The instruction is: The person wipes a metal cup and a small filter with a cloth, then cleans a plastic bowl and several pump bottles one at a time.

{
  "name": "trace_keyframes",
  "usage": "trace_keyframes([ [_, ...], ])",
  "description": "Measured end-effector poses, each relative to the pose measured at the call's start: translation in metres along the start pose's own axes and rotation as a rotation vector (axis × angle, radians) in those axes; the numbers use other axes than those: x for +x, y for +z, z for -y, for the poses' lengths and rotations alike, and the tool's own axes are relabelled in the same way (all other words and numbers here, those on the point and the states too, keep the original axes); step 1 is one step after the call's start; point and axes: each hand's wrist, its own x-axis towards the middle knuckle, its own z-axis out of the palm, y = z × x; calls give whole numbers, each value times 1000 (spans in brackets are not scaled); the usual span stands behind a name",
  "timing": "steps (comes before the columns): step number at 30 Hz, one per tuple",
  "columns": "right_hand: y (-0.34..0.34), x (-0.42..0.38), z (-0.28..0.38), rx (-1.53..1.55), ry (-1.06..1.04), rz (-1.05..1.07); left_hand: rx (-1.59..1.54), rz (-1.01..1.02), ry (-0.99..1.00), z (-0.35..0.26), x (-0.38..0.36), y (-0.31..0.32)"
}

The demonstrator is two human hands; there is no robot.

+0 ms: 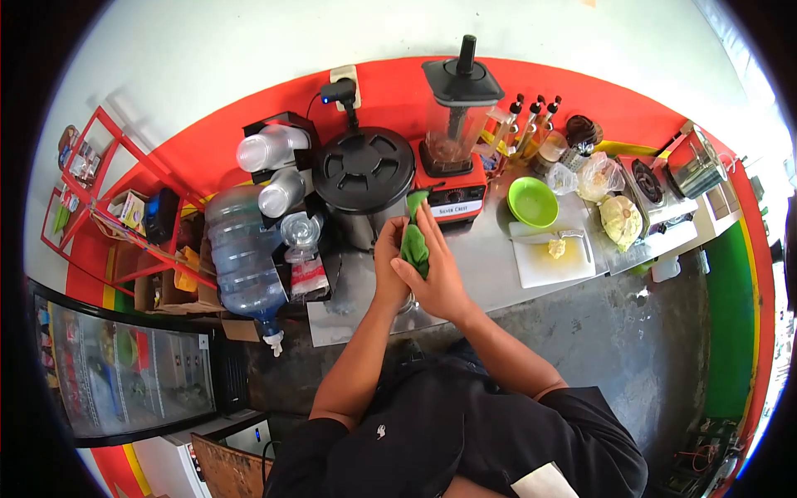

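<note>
A green cloth [414,247] is pressed between my two hands, out in front of my chest. My left hand [390,264] lies along the cloth's left side, with its fingers partly hidden. From the right, my right hand [437,270] covers the cloth with fingers stretched upward and thumb across the front. Just behind my hands stand a steel container with a black lid [364,170] and a red-based blender [449,191] with a clear jug. Below my wrists is the steel counter [357,322].
On the right are a lime-green bowl [533,202], a white cutting board [540,267] with a knife [544,237] and a pale yellow piece, a cabbage [621,222] and a stove [649,178]. Stacked cups [272,148] and a large water bottle [245,249] are at left.
</note>
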Motion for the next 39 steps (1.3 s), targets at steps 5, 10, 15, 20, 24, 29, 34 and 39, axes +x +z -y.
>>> trace_keyframes([
  [5,-8,-4,-3,53,63,92,-104,33,23,-10,4,-1],
  [10,-15,13,4,168,57,101,-98,185,111,-14,-6,5],
  [15,-16,33,17,86,-47,176,-81,89,170,-17,-2,7],
  [20,-16,15,28,36,-159,336,-229,165,40,-26,4,-14],
  [24,-9,7,24,34,-109,325,-230,132,-7,-16,-3,-20],
  [29,-7,44,15,231,124,168,-123,143,13,-53,-2,9],
  [34,-3,40,18,265,413,124,122,-36,288,-38,11,7],
  [39,-4,37,15,150,297,-122,412,-185,359,-51,7,18],
])
